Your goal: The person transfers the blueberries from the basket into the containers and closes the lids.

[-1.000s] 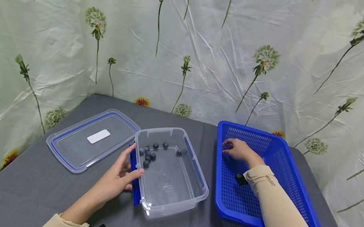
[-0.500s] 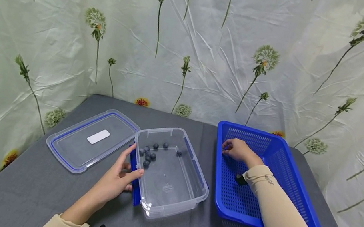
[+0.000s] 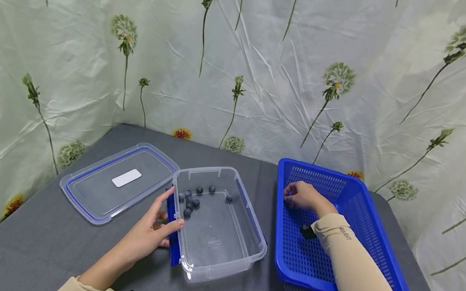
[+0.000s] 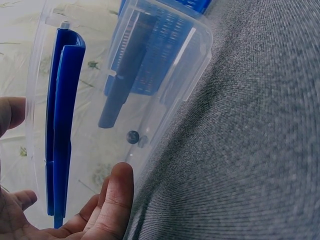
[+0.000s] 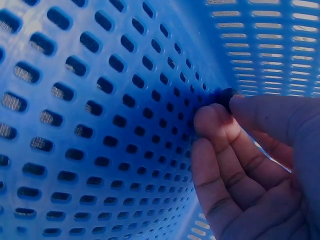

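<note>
My left hand [image 3: 145, 235] grips the near-left side of a clear plastic food container [image 3: 219, 262], thumb over the rim and fingers outside by the blue clip [image 4: 62, 130]. Several blueberries [image 3: 196, 203] lie inside, mostly toward its left side. One blueberry [image 4: 132, 137] shows through the wall in the left wrist view. Down in a blue plastic basket [image 3: 279, 247], my right hand [image 3: 305, 196] is near the left wall. The right wrist view has a dark blueberry [image 5: 227, 98] between its thumb and fingertips, close to the basket floor and partly hidden.
A clear lid [image 3: 100, 195] with a blue seal and white label lies flat left of the container. Dark grey cloth [image 3: 33, 240] covers the table. A flower-printed curtain [image 3: 274, 69] hangs behind and at the sides.
The head view has tipped slightly, so the scene sits a little lower. My right hand stays by the basket's left wall with small finger movements. The left hand keeps its grip.
</note>
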### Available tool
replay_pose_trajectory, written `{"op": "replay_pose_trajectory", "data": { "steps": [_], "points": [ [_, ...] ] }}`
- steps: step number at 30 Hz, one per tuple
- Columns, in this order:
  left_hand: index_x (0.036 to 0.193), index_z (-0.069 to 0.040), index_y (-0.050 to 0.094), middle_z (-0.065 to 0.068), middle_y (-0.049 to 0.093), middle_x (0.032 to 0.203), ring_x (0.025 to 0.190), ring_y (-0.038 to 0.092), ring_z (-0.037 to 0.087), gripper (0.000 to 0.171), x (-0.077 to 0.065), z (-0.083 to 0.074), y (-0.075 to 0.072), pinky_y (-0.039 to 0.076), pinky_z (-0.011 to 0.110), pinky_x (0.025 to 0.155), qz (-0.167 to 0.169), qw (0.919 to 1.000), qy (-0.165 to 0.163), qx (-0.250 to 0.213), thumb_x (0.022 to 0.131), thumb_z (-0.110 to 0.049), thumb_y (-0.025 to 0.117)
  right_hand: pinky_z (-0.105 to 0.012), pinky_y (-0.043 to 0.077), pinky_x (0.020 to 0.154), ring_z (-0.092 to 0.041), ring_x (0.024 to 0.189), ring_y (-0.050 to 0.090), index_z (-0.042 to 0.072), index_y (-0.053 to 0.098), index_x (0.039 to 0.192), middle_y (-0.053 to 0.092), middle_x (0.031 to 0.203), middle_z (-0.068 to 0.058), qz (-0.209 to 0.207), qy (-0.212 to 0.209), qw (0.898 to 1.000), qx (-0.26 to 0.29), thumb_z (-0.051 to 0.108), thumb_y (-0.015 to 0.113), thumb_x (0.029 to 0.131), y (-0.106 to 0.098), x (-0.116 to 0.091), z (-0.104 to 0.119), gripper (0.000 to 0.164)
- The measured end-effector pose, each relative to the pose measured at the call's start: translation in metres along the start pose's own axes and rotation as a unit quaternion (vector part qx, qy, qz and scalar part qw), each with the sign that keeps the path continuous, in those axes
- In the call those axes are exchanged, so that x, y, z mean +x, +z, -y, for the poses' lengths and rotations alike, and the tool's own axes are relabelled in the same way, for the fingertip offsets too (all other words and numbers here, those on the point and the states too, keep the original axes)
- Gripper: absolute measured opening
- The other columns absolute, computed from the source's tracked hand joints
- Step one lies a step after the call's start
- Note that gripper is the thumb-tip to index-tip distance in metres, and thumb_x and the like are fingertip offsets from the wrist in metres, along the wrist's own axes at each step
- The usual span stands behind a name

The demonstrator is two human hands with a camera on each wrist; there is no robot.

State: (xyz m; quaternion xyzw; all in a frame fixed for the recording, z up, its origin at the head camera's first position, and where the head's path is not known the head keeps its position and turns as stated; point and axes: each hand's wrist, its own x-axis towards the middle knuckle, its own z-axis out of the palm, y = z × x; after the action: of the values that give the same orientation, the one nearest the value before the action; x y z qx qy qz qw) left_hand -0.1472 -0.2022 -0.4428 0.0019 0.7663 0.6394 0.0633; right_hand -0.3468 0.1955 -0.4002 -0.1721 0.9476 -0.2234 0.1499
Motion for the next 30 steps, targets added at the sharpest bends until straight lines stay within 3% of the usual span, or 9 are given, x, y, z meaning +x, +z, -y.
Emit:
{"op": "replay_pose_trajectory", "data": {
  "steps": [9, 15, 25, 30],
  "points": [
    [0.171, -0.040, 0.016, 0.027, 0.051, 0.140, 0.108, 0.071, 0.028, 0.088, -0.001, 0.001, 0.000, 0.066, 0.044, 0.082, 0.000, 1.0000, 0.000, 0.000, 0.104, -0.031, 0.072, -0.023, 0.053, 0.068, -0.011, 0.072, 0.063, -0.007, 0.068, 0.109, 0.071, 0.080, -0.007, 0.010, -0.007, 0.998, 0.068, -0.004, 0.062, 0.098, 0.000, -0.001, -0.002, 0.013],
    [0.171, -0.040, 0.016, 0.028, 0.052, 0.142, 0.109, 0.071, 0.028, 0.087, -0.001, 0.002, 0.000, 0.066, 0.045, 0.082, -0.001, 1.0000, 0.001, 0.003, 0.104, -0.032, 0.072, -0.023, 0.052, 0.069, -0.010, 0.073, 0.061, -0.015, 0.065, 0.118, 0.072, 0.086, -0.013, 0.004, -0.024, 0.993, 0.115, -0.005, 0.057, 0.101, -0.009, -0.003, -0.002, 0.022],
    [0.171, -0.040, 0.016, 0.027, 0.052, 0.140, 0.107, 0.072, 0.028, 0.087, -0.001, 0.001, 0.000, 0.066, 0.044, 0.081, -0.002, 1.0000, -0.001, 0.003, 0.104, -0.031, 0.072, -0.024, 0.054, 0.073, -0.011, 0.079, 0.065, -0.013, 0.067, 0.124, 0.076, 0.096, -0.018, -0.024, -0.048, 0.989, 0.135, 0.002, 0.061, 0.104, -0.025, -0.014, 0.010, 0.025],
    [0.171, -0.040, 0.017, 0.028, 0.053, 0.140, 0.107, 0.072, 0.028, 0.087, -0.001, 0.000, 0.000, 0.066, 0.045, 0.081, -0.003, 1.0000, 0.000, 0.004, 0.104, -0.031, 0.072, -0.027, 0.060, 0.082, -0.017, 0.093, 0.074, -0.011, 0.067, 0.129, 0.077, 0.109, -0.024, -0.037, -0.047, 0.987, 0.147, 0.006, 0.061, 0.107, -0.034, -0.021, 0.017, 0.029]
  ]
}}
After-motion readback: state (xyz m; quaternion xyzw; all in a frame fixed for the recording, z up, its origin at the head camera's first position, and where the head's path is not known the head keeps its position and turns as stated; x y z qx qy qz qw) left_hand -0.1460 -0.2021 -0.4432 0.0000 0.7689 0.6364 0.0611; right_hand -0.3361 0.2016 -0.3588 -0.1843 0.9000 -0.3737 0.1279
